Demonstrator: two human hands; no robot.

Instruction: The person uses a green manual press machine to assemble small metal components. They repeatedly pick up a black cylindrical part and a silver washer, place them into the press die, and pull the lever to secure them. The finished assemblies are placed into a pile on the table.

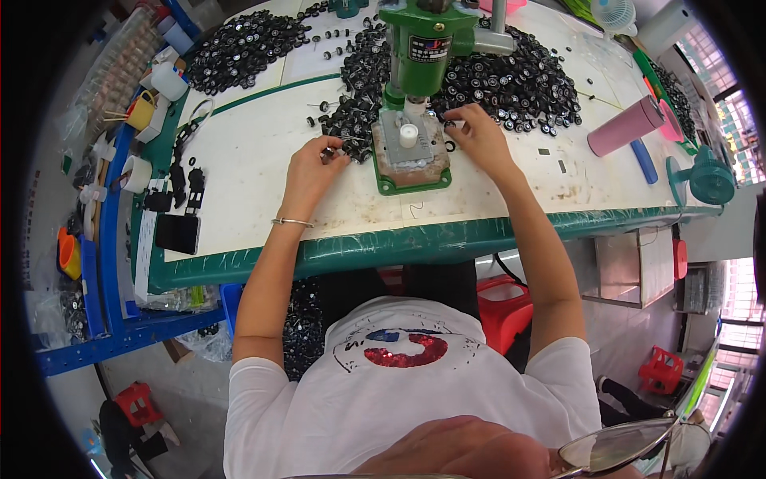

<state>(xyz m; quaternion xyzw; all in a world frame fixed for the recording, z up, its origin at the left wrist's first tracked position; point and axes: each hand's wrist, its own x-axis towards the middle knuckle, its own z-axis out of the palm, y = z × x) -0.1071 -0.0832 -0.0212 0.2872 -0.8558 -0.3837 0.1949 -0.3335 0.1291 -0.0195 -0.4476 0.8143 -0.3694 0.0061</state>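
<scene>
A green hand press (423, 60) stands on the table in front of me. Its base carries a grey metal plate (391, 136) with a white round plastic piece (408, 136) in the middle. To the left of the base, my left hand (315, 169) is closed in a pinch at the edge of a heap of small black wheels (351, 120); a dark bit shows at its fingertips, too small to name. My right hand (481, 142) pinches what looks like a small black wheel (453, 124) close to the base's right side. A black ring (450, 146) lies below those fingers.
More black wheels are heaped right of the press (519, 84) and at the far left (243, 48). A pink tumbler (626, 128), a blue object (644, 161) and a small teal fan (710, 180) stand or lie at the right. A black phone (177, 233) lies near the left front edge.
</scene>
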